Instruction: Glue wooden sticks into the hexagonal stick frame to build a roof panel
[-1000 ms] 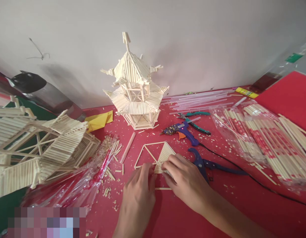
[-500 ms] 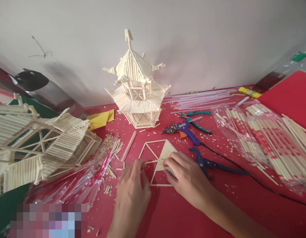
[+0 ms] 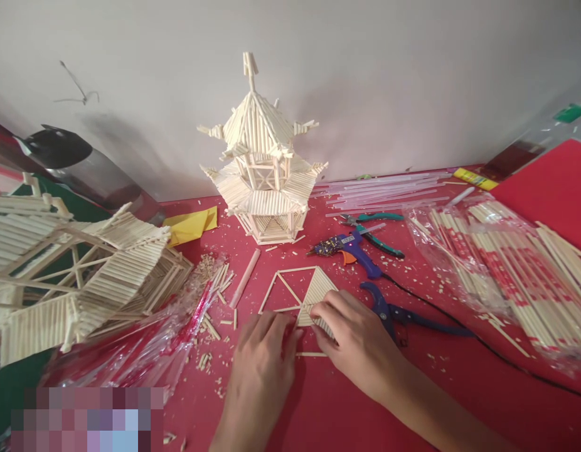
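A flat hexagonal frame of pale wooden sticks lies on the red tabletop, with spokes meeting at its middle. Short sticks laid side by side fill a section on its right. My left hand is closed at the frame's lower left, thumb and fingertips around a spoke. Over the slatted section, my right hand bends its fingers, with thumb and fingers closed on the slats' edge. My hands cover the frame's lower left and right sides. Behind it stands a stick pagoda.
A glue gun, green-handled pliers and a blue cutter lie at right, near bagged sticks. Clear glue sticks lie behind. A second stick structure, plastic wrap and a bottle occupy the left.
My left hand has shifted right and slightly down, closer to my right hand, uncovering the frame's left corner. My right hand stays at the slatted section.
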